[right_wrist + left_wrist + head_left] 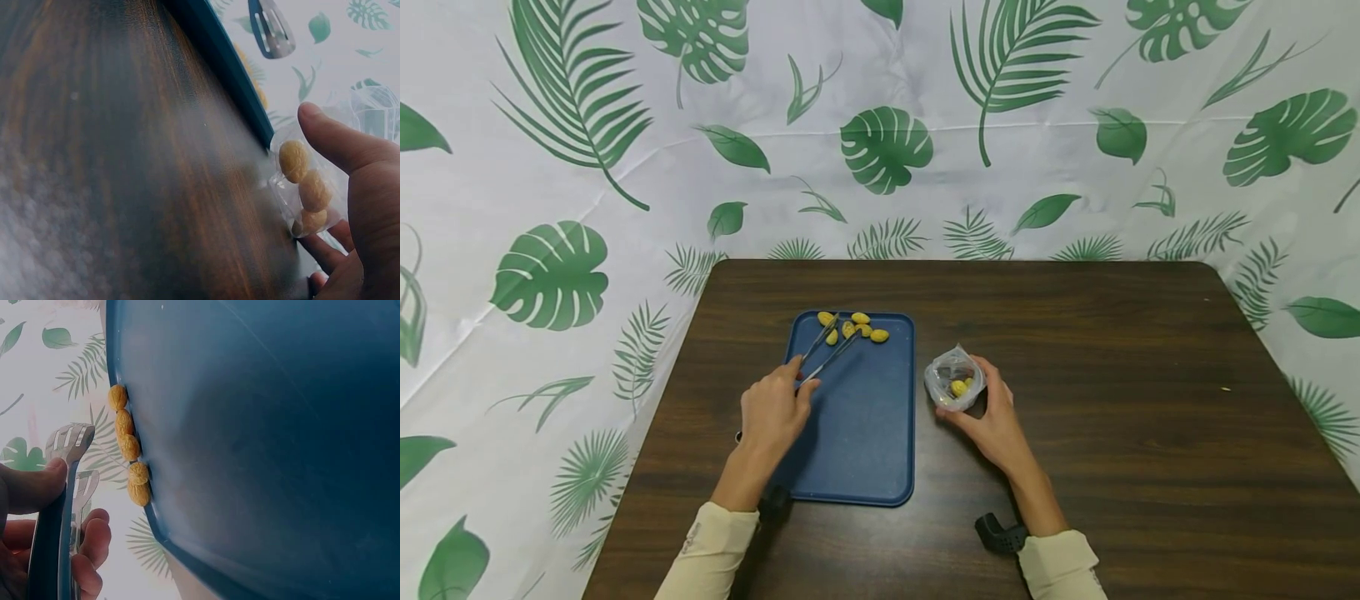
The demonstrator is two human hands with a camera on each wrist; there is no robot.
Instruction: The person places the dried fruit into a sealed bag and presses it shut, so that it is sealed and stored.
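Observation:
My left hand [772, 410] grips metal tongs [829, 358], thumb on one arm and fingers on the other. The slotted tongs tips [69, 440] stand apart with nothing between them. In the head view they overlap several wrinkled yellow oval pieces [879, 336] at the far end of the blue tray [865, 433]. The left wrist view shows these pieces [139, 495] lined up along the tray's rim. Right of the tray, my right hand [996, 421] holds a clear plastic bag [942, 372] upright, thumb and fingers around its sides. More yellow pieces [314, 190] lie inside it.
The dark wooden table [1112, 375] extends to the right of the bag, with a tiny light speck [1225, 389] on it. A white cloth with green leaves [886, 150] hangs behind the table. Black wrist straps [1000, 533] sit near both cream sleeves.

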